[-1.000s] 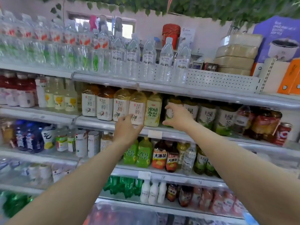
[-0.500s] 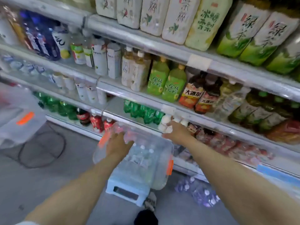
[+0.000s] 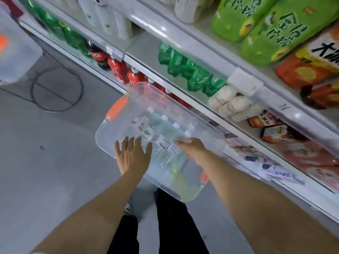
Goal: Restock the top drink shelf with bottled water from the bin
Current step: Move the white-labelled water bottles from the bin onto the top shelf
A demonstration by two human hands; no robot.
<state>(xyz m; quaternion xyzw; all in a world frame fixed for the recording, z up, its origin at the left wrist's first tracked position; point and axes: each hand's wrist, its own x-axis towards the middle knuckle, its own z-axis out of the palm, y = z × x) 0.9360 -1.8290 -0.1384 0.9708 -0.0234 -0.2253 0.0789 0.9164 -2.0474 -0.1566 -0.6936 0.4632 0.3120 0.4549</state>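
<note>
Inside the clear plastic bin (image 3: 165, 105), right hand (image 3: 192, 149) grips a blurred, half-hidden clear water bottle (image 3: 166, 143) — left hand (image 3: 133, 154) spread open beside it.

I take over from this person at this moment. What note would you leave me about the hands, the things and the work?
Left hand: open, fingers spread over the clear bin's near rim.
Right hand: in the bin, fingers curled on a water bottle.
More capped bottles lie beside it.
Done: one bottle gripped, not yet lifted out.
Left: carry it to the top shelf, out of view here; repeat.
</note>
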